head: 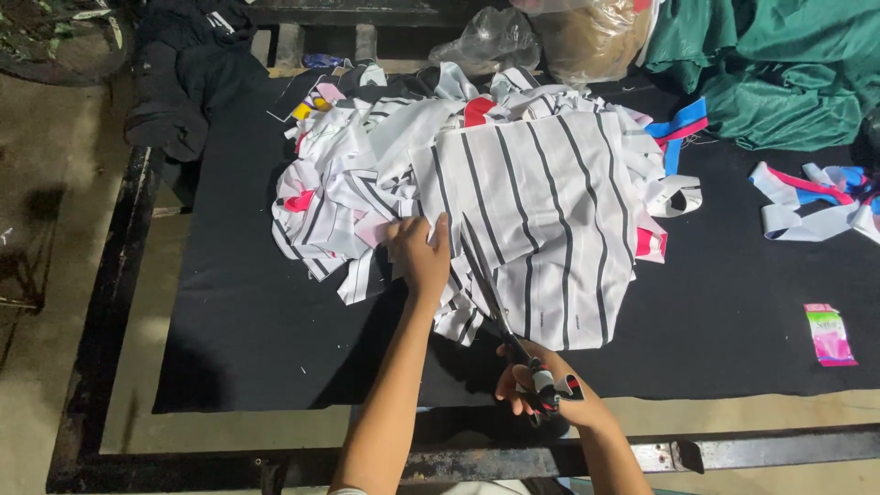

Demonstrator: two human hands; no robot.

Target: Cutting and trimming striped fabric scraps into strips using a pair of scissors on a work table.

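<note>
A: Where is the left hand [420, 257]?

B: Near the middle of the view, pressed flat on the lower left corner of the striped cloth [541, 211]. The forearm runs up from about 6 o'clock, nearly straight, and the wrist is level with the cloth. The fingers lie together and point toward 12 o'clock, with the thumb spread to the right, pinning the cloth rather than gripping it.

A: And the right hand [550, 385]?

B: At about 5 o'clock from the left hand, near the table's front edge. Its forearm comes in from the lower right. The fingers are curled shut through the handles of a pair of scissors [509, 335], and the thumb is hard to make out.

A: Which way do the scissors point?

B: Toward 11 o'clock. The blades run under the cloth's lower edge, just right of the left thumb. I cannot tell how far apart the blades stand.

A: Where does the cloth lie?

B: It is a white piece with dark stripes, spread on top of a heap of scraps [348, 183] on a black mat [247, 312].

A: What else is around?

B: Some strips [811, 202] in white, pink and blue lie at 3 o'clock, well apart from the hands. A small pink packet [830, 335] sits at 4 o'clock. Green fabric [779, 73] is bunched at 1 o'clock, and a clear plastic bag [486, 41] is at 12 o'clock.
</note>
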